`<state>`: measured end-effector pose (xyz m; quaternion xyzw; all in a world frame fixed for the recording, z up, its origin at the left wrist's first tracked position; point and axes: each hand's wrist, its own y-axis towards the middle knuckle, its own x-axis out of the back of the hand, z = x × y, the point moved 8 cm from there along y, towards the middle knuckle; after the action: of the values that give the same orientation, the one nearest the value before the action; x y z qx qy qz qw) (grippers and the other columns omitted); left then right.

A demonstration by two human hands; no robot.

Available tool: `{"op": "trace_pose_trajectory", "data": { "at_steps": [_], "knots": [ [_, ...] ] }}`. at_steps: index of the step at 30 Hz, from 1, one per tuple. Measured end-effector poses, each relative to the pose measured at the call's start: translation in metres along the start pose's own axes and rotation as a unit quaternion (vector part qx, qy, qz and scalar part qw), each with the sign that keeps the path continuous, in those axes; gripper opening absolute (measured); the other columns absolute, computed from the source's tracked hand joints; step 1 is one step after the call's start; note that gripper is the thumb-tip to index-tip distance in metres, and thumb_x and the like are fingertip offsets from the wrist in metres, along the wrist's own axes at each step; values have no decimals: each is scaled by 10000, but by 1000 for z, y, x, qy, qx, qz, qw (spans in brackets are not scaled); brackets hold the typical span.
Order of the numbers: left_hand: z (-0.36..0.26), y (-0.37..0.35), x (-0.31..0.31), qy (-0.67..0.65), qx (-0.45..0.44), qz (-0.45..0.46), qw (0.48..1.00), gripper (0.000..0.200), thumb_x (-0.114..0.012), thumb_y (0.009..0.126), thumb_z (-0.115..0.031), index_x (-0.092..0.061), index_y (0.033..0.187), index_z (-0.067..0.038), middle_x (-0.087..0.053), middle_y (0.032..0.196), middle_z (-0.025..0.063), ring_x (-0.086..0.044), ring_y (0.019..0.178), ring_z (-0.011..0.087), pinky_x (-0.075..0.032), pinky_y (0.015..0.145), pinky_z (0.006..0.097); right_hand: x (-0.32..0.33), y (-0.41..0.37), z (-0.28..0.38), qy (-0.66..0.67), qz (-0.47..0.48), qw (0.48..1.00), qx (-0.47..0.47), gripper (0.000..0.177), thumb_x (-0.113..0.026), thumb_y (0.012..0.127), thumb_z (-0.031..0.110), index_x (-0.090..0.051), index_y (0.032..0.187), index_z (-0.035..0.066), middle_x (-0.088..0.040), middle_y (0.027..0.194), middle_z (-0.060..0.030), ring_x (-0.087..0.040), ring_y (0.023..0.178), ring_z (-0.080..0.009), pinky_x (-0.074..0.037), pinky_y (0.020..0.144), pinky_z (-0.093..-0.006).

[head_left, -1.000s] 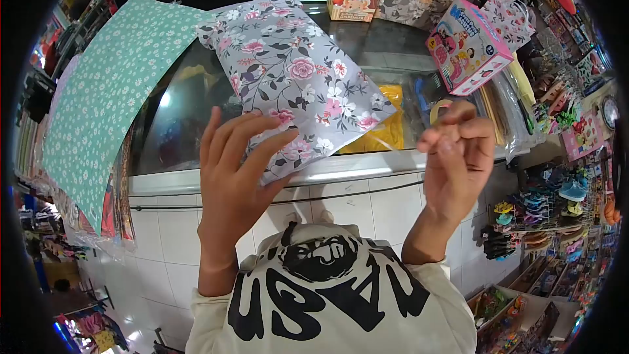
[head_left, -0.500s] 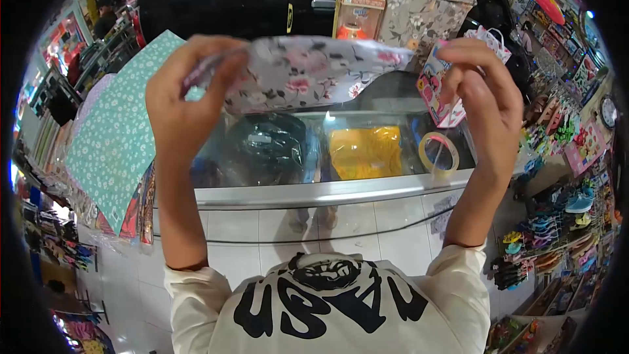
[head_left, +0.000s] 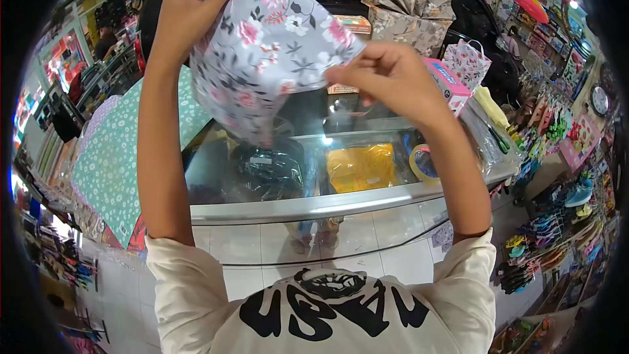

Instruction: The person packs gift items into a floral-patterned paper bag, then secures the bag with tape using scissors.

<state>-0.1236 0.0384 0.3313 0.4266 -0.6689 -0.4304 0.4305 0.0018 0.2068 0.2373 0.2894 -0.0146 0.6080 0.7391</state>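
Observation:
A sheet of grey wrapping paper with pink and white flowers (head_left: 268,33) hangs bent over the glass counter. My left hand (head_left: 190,10) grips its upper left edge between thumb and fingers, raised high. On the right, my right hand (head_left: 393,82) is closed in a pinch at the paper's right corner. Behind the paper stands a small orange-topped box (head_left: 354,24), partly hidden. A brown floral package with a fan-folded top (head_left: 409,16) stands beside it. Near my right wrist are a pink box (head_left: 449,85) and a small floral gift bag (head_left: 466,64).
The counter's metal edge (head_left: 308,206) runs in front of me. A tape roll (head_left: 422,162) lies near my right forearm. Green floral sheets (head_left: 108,157) lie at left. Plastic sleeves with dark-handled scissors (head_left: 501,139) are at right. A yellow packet (head_left: 360,165) shows through the glass.
My left hand has risen, lifting the paper so more of its patterned face shows. My right hand has moved left and taken hold of the paper's corner.

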Motion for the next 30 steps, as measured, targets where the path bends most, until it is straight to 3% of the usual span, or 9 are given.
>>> {"op": "trace_pose_trajectory", "data": {
  "at_steps": [2, 3, 5, 11, 14, 18, 21, 24, 30],
  "knots": [
    [26, 29, -17, 52, -59, 105, 991, 277, -708, 805, -200, -639, 1002, -18, -650, 982, 45, -601, 811, 97, -478, 744, 249, -19, -9, -5, 19, 41, 999, -19, 202, -720, 786, 220, -671, 797, 24, -629, 649, -2, -553, 543, -48, -423, 489, -195],
    [-10, 28, -47, 27, 8, 235, 972, 531, -668, 840, -220, -427, 1296, -91, -564, 1174, 132, -597, 960, 175, -484, 844, 262, -25, -14, -12, 29, 61, 997, -31, 210, -719, 786, 229, -671, 797, 25, -630, 648, -2, -554, 543, -52, -424, 489, -200],
    [7, 22, -95, -26, -57, 354, 933, 415, -667, 808, -93, -516, 1194, -68, -623, 905, 14, -576, 857, 96, -451, 794, 241, -34, -44, -35, 20, 183, 978, -96, 204, -691, 813, 186, -657, 882, -3, -653, 802, -44, -599, 593, -78, -462, 539, -209],
    [7, -111, -246, -178, -46, 692, 698, 480, -668, 757, -115, -503, 1205, -65, -621, 981, 70, -564, 992, 160, -410, 913, 321, -12, -155, -46, 159, 228, 935, -219, 264, -647, 843, 57, -574, 1087, -16, -641, 979, -81, -638, 734, -108, -513, 629, -222],
    [4, -164, -277, -201, -14, 731, 652, 458, -640, 792, -124, -497, 1224, -78, -604, 1096, 83, -551, 1065, 189, -349, 1010, 391, 9, -174, -36, 241, 103, 954, -143, 321, -604, 817, -86, -521, 1125, -50, -603, 1082, -134, -642, 860, -154, -531, 712, -259],
    [-7, -173, -251, -15, -40, 608, 793, 380, -555, 878, -166, -507, 1251, -111, -562, 1224, 79, -489, 1178, 229, -92, 1109, 560, 37, -181, -43, 189, -33, 981, -21, 291, -544, 810, -147, -495, 1090, -86, -532, 1173, -208, -630, 969, -227, -528, 810, -306],
    [-28, -188, -204, 153, -166, 435, 872, 396, -542, 889, -244, -518, 1254, -93, -511, 1296, 93, -402, 1268, 215, -64, 1119, 552, 47, -187, -61, 213, -47, 976, -26, 294, -546, 808, -143, -495, 1092, -86, -528, 1165, -217, -630, 959, -229, -532, 812, -318],
    [-31, -213, -192, 230, -77, 470, 849, 446, -501, 902, -330, -516, 1269, -77, -467, 1347, 86, -315, 1331, 205, -32, 1131, 531, 44, -182, -70, 258, -37, 965, -20, 291, -543, 809, -140, -495, 1091, -89, -526, 1158, -224, -631, 942, -225, -535, 809, -323],
    [-26, -241, -204, 392, -128, 495, 765, 497, -461, 907, -353, -466, 1316, -71, -415, 1399, 47, -250, 1360, 183, -43, 1146, 501, 24, -166, -88, 289, -5, 957, -35, 300, -541, 817, -143, -505, 1105, -66, -515, 1175, -181, -615, 958, -209, -532, 829, -320]
  ]
}}
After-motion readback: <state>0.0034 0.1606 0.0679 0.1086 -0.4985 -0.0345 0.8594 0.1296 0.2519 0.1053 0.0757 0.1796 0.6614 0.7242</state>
